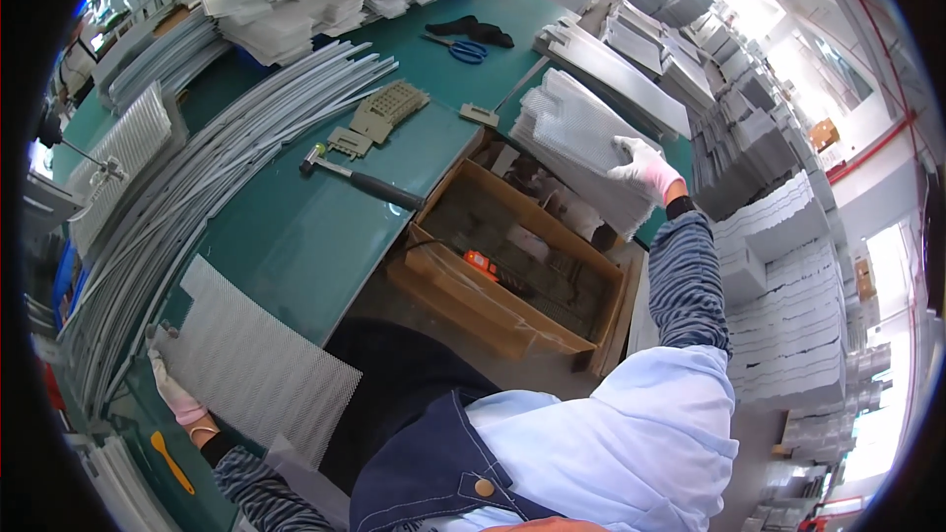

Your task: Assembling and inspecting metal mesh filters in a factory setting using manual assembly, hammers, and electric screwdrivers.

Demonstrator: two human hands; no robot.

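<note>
A light grey perforated mesh panel [261, 360] lies at the near left, partly over the green table's edge. My left hand [180, 396], in a white glove, holds it by its left edge; some fingers are hidden. At the right, my right hand [647, 169], also gloved, rests on a stack of similar mesh panels [576, 133]. Its fingers are apart on the top sheet near the stack's right edge. Between the two hands, a hammer [370, 182] with a black grip lies on the table, beside beige slotted plastic pieces [389, 110].
Long grey strips [236, 128] run along the table's left side. Blue-handled scissors [465, 50] and a black cloth [473, 30] lie farther back. An open cardboard box [512, 251] with an orange tape measure [481, 264] stands below the edge. A yellow scraper [172, 461] lies near left.
</note>
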